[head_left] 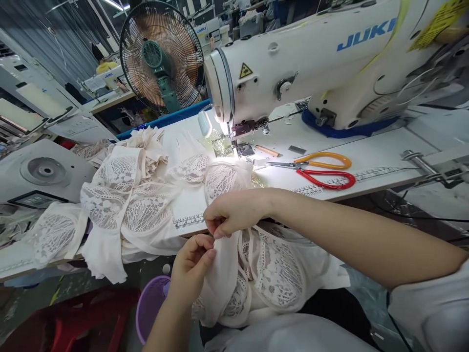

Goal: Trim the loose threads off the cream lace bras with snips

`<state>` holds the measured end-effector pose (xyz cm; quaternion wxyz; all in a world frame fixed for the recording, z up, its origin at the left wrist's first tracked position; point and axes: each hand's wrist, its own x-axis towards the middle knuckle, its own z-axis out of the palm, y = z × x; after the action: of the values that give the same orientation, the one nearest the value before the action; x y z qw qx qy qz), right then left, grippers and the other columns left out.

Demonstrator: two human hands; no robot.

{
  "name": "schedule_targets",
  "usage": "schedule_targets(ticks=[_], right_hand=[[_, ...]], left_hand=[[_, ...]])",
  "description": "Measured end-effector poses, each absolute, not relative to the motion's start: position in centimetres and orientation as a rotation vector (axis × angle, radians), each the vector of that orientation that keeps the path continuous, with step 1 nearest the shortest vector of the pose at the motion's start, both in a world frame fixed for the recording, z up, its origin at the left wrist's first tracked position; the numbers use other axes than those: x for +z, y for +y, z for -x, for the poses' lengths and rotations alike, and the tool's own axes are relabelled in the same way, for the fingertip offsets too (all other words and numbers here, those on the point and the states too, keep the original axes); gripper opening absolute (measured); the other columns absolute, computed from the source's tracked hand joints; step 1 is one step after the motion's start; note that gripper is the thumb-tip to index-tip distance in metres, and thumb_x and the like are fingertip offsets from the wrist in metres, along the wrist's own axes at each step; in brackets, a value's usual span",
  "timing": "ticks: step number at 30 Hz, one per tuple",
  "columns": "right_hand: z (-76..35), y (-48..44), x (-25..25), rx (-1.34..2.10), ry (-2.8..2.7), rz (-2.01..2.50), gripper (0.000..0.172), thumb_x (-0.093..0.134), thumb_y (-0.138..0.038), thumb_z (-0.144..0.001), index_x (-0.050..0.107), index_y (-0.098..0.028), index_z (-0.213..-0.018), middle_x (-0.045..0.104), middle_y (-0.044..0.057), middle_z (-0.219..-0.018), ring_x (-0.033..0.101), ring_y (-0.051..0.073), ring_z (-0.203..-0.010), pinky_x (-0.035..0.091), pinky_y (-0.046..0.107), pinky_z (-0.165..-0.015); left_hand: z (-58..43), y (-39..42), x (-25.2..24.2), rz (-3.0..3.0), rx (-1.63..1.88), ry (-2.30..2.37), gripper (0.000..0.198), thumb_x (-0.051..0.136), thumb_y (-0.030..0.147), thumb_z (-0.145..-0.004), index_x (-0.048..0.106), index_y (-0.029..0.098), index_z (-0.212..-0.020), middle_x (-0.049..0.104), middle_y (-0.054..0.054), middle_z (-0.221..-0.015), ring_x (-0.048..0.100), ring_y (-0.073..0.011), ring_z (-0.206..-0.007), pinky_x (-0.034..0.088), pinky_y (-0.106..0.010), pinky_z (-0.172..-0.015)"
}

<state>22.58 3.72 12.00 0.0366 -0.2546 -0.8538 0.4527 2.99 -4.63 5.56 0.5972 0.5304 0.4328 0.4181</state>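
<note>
My left hand (191,266) pinches the edge of a cream lace bra (280,269) between thumb and fingers, just below the table edge. Close above it, my right hand (236,211) has its fingers closed at the top of the same edge, fingertips nearly meeting the left ones. The bra hangs over my lap, its lace cups facing up. Another lace cup piece (222,178) lies on the table beneath the sewing machine's needle area (234,139), behind my right hand. Whether a thread or other small item is between my fingertips is too small to tell.
A JUKI sewing machine (311,54) spans the back right. Orange-and-red-handled scissors (324,171) lie on the table right of the needle. More lace bras (120,200) are heaped at left. A fan (161,56) stands behind; a purple bin (150,308) and red stool (86,313) are below.
</note>
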Motion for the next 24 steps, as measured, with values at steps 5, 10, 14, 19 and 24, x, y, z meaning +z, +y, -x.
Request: schedule_targets(ticks=[5,10,14,19,24], right_hand=[[-22.5,3.6,12.7,1.405,-2.635,0.805,0.007,0.055,-0.023,-0.08,0.059,-0.018,-0.082,0.064,-0.001,-0.069,0.057,0.012,-0.063,0.041,0.022,-0.054],[-22.5,3.6,12.9,1.401,-2.638,0.794,0.006,0.055,-0.021,-0.08,0.059,-0.017,-0.082,0.065,-0.001,-0.069,0.059,0.012,-0.064,0.041,0.022,-0.055],[-22.5,3.8,12.5,1.372,-2.637,0.767,0.006,0.055,-0.02,-0.078,0.06,-0.017,-0.082,0.064,-0.002,-0.069,0.058,0.012,-0.063,0.04,0.021,-0.053],[-22.1,3.6,12.1,1.288,-2.636,0.777,0.007,0.057,-0.017,-0.076,0.061,-0.018,-0.082,0.064,-0.002,-0.069,0.058,0.013,-0.064,0.04,0.021,-0.054],[-22.6,1.7,13.2,1.003,-2.543,0.984,0.011,0.051,-0.018,-0.082,0.061,-0.016,-0.086,0.066,0.007,-0.086,0.058,0.02,-0.076,0.04,0.028,-0.06]], left_hand=[[-3.3,-4.2,5.8,-1.127,0.985,1.075,0.02,0.073,0.031,-0.072,0.06,0.016,-0.069,0.059,-0.001,-0.076,0.05,-0.0128,-0.072,0.038,-0.021,-0.065],[-3.3,-4.1,5.7,-1.119,0.96,1.105,0.023,0.074,0.034,-0.071,0.06,0.016,-0.069,0.057,0.0,-0.071,0.047,-0.0111,-0.067,0.036,-0.02,-0.061],[-3.2,-4.1,5.9,-1.136,0.957,1.137,0.024,0.074,0.034,-0.071,0.059,0.016,-0.069,0.056,0.001,-0.069,0.047,-0.0106,-0.065,0.036,-0.019,-0.06],[-4.0,-4.0,6.6,-1.222,0.879,1.113,0.02,0.069,0.035,-0.076,0.063,0.018,-0.085,0.06,-0.002,-0.08,0.052,-0.0145,-0.077,0.041,-0.023,-0.072],[-4.4,-3.7,6.4,-1.076,0.836,1.105,0.023,0.072,0.039,-0.072,0.065,0.017,-0.075,0.059,0.001,-0.07,0.05,-0.0111,-0.066,0.04,-0.02,-0.064]])
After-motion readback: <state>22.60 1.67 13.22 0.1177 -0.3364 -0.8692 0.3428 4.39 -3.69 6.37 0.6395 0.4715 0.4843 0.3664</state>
